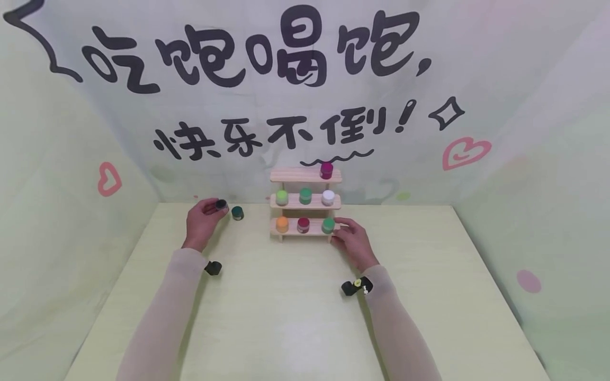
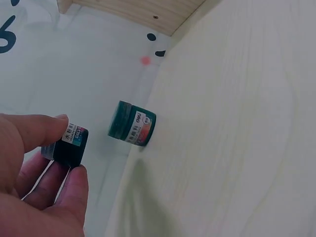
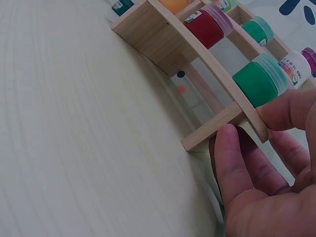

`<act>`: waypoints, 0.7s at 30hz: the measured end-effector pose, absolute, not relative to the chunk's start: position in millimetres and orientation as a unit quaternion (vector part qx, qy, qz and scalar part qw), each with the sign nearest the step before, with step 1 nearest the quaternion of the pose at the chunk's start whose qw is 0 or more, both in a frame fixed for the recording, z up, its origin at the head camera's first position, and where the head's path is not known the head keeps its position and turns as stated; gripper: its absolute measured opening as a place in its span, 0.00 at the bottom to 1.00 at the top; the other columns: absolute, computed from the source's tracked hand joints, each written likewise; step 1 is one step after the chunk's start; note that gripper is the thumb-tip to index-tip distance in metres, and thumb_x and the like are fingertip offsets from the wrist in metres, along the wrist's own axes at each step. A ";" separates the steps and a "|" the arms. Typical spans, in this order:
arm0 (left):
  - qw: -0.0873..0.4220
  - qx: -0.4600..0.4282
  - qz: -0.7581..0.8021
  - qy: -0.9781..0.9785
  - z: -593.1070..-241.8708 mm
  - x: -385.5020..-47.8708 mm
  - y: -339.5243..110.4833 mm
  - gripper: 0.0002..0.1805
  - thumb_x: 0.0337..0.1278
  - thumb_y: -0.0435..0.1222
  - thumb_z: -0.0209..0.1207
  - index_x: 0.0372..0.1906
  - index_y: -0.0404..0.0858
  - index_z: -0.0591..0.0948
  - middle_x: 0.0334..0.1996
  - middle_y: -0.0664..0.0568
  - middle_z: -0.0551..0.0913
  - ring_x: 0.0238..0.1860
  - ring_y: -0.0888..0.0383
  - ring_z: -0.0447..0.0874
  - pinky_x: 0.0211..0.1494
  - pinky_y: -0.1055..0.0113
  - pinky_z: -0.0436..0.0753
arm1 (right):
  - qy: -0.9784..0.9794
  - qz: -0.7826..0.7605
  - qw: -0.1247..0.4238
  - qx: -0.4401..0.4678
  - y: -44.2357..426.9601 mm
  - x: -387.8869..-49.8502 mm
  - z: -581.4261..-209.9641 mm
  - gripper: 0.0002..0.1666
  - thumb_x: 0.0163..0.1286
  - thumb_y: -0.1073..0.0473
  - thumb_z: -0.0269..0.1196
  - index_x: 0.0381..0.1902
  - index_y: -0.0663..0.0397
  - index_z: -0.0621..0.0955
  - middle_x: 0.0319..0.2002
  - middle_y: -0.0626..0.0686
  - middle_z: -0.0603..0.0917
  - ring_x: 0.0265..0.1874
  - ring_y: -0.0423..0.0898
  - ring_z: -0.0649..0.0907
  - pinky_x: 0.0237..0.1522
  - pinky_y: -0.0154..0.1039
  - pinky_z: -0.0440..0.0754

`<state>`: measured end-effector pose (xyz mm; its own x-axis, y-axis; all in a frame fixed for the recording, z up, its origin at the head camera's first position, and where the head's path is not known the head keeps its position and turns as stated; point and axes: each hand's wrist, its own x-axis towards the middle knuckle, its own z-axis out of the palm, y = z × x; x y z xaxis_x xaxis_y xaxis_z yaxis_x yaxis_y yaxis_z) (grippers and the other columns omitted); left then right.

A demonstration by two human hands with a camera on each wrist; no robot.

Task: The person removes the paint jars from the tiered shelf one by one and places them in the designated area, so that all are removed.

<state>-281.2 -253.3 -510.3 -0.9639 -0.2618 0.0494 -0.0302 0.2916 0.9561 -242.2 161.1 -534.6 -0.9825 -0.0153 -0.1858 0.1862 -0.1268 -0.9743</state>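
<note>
In my left hand (image 1: 202,219) a small black paint jar (image 2: 71,145) is pinched between thumb and fingers, just above the table's back left. A dark green paint jar (image 1: 238,213) stands on the table right beside it. My right hand (image 1: 355,243) grips the right end of the lowest tier of a three-tier wooden rack (image 1: 314,226), thumb at the board's end and fingers by the leg. Closest to that thumb sits a green paint jar (image 3: 259,81). A dark red jar (image 1: 303,225) and an orange jar (image 1: 282,225) share this tier.
Light green (image 1: 281,198), green (image 1: 305,196) and white (image 1: 328,197) jars stand on the middle tier. A magenta jar (image 1: 326,170) is at the top tier's right. Behind the table (image 1: 286,307) hangs a printed cloth (image 1: 229,106), which the rack stands close to.
</note>
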 end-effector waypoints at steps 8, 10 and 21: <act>0.099 0.135 -0.573 -0.803 -522.1 -283.6 -262.8 0.28 0.42 0.37 0.66 0.53 0.39 0.72 0.47 0.48 0.77 0.47 0.56 0.75 0.47 0.66 0.76 | 0.657 -0.748 0.071 0.065 162.5 -244.2 -533.9 0.22 0.56 0.64 0.62 0.50 0.49 0.75 0.43 0.61 0.77 0.41 0.54 0.80 0.43 0.41 0.78; 0.090 0.147 -0.569 -0.804 -524.9 -284.8 -264.0 0.28 0.42 0.38 0.66 0.54 0.40 0.72 0.48 0.48 0.76 0.47 0.56 0.75 0.49 0.65 0.75 | 0.655 -0.750 0.072 0.064 162.4 -244.8 -534.3 0.23 0.55 0.64 0.62 0.50 0.49 0.74 0.42 0.61 0.77 0.40 0.54 0.80 0.43 0.41 0.78; 0.057 0.191 -0.543 -0.815 -539.7 -283.4 -267.2 0.29 0.44 0.43 0.65 0.55 0.44 0.71 0.47 0.50 0.75 0.47 0.56 0.74 0.49 0.64 0.74 | 0.647 -0.757 0.072 0.059 161.9 -244.5 -536.8 0.20 0.56 0.66 0.61 0.48 0.49 0.76 0.42 0.60 0.78 0.40 0.53 0.80 0.45 0.45 0.77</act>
